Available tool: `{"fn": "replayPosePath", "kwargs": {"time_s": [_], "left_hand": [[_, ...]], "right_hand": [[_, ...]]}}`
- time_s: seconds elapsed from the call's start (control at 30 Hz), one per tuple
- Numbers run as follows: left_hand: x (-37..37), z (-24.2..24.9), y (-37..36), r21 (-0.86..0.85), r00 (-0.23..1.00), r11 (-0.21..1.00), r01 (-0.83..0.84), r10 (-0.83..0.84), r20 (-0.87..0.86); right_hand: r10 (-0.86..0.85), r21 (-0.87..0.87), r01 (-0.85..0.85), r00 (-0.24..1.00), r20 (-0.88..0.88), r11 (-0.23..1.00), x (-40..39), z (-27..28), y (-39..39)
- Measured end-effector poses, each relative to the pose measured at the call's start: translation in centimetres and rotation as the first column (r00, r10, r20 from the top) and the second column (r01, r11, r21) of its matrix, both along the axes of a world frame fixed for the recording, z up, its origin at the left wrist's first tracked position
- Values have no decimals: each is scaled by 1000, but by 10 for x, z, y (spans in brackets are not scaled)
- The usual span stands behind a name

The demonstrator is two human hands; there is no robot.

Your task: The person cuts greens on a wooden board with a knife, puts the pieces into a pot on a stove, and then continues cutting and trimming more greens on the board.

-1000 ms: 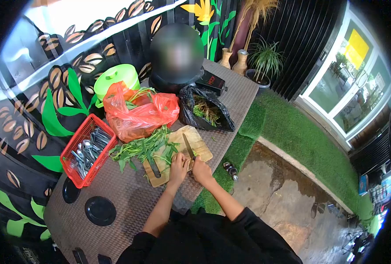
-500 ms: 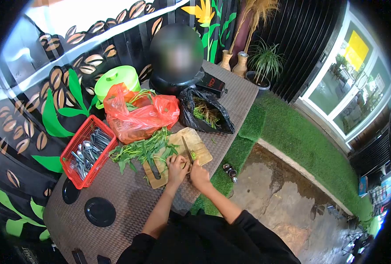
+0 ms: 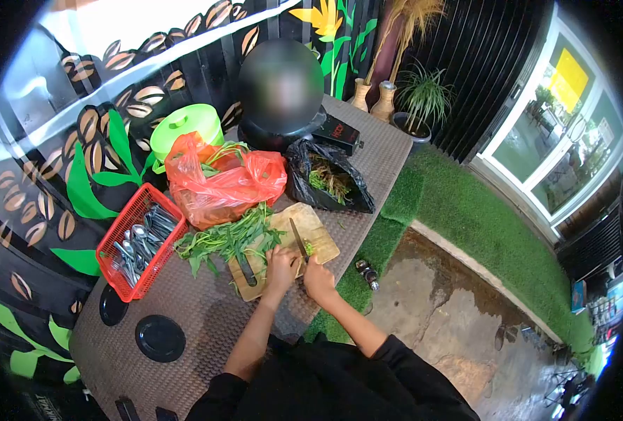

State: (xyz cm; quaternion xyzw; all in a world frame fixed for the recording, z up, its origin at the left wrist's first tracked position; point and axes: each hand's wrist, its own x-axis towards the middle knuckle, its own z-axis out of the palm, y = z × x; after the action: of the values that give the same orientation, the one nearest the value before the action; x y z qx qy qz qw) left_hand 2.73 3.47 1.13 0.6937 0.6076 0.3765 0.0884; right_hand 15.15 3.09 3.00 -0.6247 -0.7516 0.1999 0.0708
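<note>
My right hand [image 3: 318, 278] is closed around the handle of a knife [image 3: 298, 237], whose blade points away over the wooden cutting board [image 3: 318, 235]. Beside it, my left hand [image 3: 281, 268] rests on the board with bent fingers pressed on green stems, mostly hidden under them. Leafy greens [image 3: 227, 242] spread over the board's left side and onto the table. A few small cut pieces [image 3: 309, 248] lie right of the blade. Left of my left hand is a dark handle-like object [image 3: 248, 272] on the board.
Behind the board are a red plastic bag [image 3: 220, 186], a black bag of greens and roots [image 3: 329, 184] and a lime-green lidded container [image 3: 185, 133]. A red basket of cutlery [image 3: 142, 242] stands left, near two black plates [image 3: 160, 337]. A dark pot [image 3: 276, 137] sits at the back.
</note>
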Motion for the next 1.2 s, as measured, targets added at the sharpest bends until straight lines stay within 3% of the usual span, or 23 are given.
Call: {"fn": "replayPosePath", "kwargs": {"time_s": [0.1, 0.27, 0.43, 0.5, 0.7, 0.8, 0.87, 0.9, 0.97, 1.0, 1.07, 1.1, 1.17, 1.2], "left_hand": [[0, 4, -2, 1, 998, 1000, 3, -3, -58], [5, 4, -5, -42, 998, 999, -28, 26, -51], [11, -8, -3, 122, 989, 986, -114, 125, -83], [13, -10, -6, 95, 988, 988, -122, 130, -79], [17, 0, -9, 105, 988, 987, -122, 131, -80], [16, 5, -8, 54, 995, 994, -94, 96, -24], [17, 8, -7, -19, 974, 992, -127, 129, 184], [17, 7, -8, -20, 974, 991, -130, 132, 184], [17, 6, -8, -61, 875, 995, -80, 99, 475], [12, 7, -8, -60, 874, 995, -83, 101, 475], [-9, 9, -12, 110, 977, 993, -34, 10, 214], [-18, 13, -15, 109, 977, 993, -35, 11, 214], [-38, 22, -20, 11, 995, 996, -90, 89, 32], [-47, 24, -20, -115, 994, 988, -98, 93, -51]], "right_hand": [[-88, -31, 88, 996, 6, 996, -9, 0, -15], [-24, 15, 25, 997, -70, 1000, -5, -2, -3], [-94, -4, 94, 995, 14, 996, -12, -8, -8], [-61, 165, 58, 998, 11, 985, -10, -13, -4], [-26, 90, 31, 998, -51, 995, -1, -10, 3], [-39, 36, 42, 997, -64, 998, 1, -8, 5], [-23, 47, 26, 998, -64, 999, 3, -8, 3], [-10, 58, 14, 998, -65, 998, 2, -3, 1], [-34, 38, 38, 993, -110, 999, 3, 7, -6], [-61, 17, 65, 986, -154, 998, 3, 12, -9], [-55, 39, 62, 983, -174, 997, 4, 12, -13], [-51, 59, 64, 980, -194, 996, 5, 10, -16], [-42, 57, 56, 975, -218, 997, 8, 5, -22], [-32, 55, 46, 970, -240, 997, 9, 5, -25]]}}
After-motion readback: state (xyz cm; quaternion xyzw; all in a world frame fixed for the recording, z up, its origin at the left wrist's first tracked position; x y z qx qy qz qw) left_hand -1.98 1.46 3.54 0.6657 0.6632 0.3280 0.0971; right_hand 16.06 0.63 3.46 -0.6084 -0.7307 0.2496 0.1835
